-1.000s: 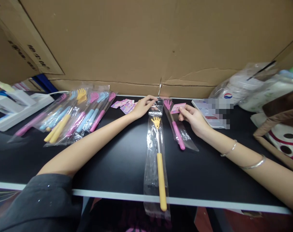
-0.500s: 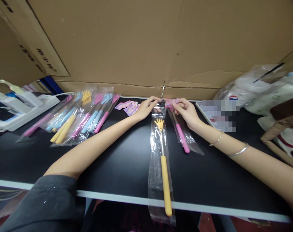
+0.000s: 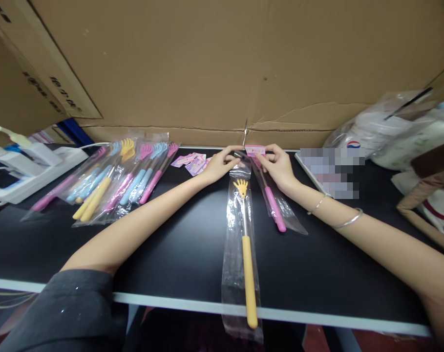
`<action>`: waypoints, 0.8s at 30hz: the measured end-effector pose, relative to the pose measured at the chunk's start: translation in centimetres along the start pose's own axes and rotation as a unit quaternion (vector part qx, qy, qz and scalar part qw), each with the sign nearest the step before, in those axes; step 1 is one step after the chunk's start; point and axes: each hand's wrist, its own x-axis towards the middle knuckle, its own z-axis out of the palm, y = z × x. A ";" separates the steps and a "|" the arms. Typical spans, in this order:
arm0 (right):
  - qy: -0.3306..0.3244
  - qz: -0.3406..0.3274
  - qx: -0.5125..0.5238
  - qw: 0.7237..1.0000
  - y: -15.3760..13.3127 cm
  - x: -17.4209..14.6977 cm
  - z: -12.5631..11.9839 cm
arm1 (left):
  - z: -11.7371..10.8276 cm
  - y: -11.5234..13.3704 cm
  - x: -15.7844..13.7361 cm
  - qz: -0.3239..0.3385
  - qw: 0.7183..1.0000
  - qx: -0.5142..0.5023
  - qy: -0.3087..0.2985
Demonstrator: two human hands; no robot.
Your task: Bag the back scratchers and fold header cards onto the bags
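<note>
A yellow back scratcher [image 3: 248, 264] lies in a clear plastic bag [image 3: 233, 274], its handle end overhanging the table's front edge. My left hand [image 3: 222, 165] pinches the top of that bag, above the hand-shaped head. Just to the right, my right hand [image 3: 279, 166] is closed on a small pink printed card [image 3: 255, 150], held over the bag's top end. Beneath my right hand, a pink back scratcher [image 3: 275, 208] rests in its own clear bag. Left of my left hand lie several pink and purple cards [image 3: 193, 163], partly overlapping.
Several bagged back scratchers [image 3: 114, 178] in pink, blue and yellow lie at the left. A white power strip [image 3: 38, 171] sits beyond them. Bags with a cup [image 3: 368, 134] stand at the right, near a flat blurred item [image 3: 324, 173]. Cardboard [image 3: 225, 68] walls the back.
The pink card in my right hand has shifted slightly left and turned more level above the bag's top. My left hand stays at the bag. The view has moved slightly.
</note>
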 end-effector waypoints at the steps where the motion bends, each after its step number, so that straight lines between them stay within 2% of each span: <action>1: -0.008 -0.001 -0.002 1.000 0.0 0.0 0.0 | 0.0 -0.1 0.0 0.003 1.000 0.006 0.005; 8: -0.040 -0.038 -0.039 0.998 -0.4 -0.4 0.3 | 0.1 -0.5 0.1 0.026 1.000 -0.006 0.003; 14: -0.085 -0.112 -0.112 0.984 -1.4 -1.2 0.8 | -0.1 -0.5 0.3 0.048 0.999 0.017 0.014; 17: -0.111 -0.119 -0.129 0.978 -1.6 -1.4 0.9 | -0.2 -0.3 0.3 0.051 0.998 0.031 0.001; 24: -0.125 -0.116 -0.147 0.974 -0.9 -1.0 0.8 | -0.1 -0.1 0.2 0.039 0.998 0.047 -0.023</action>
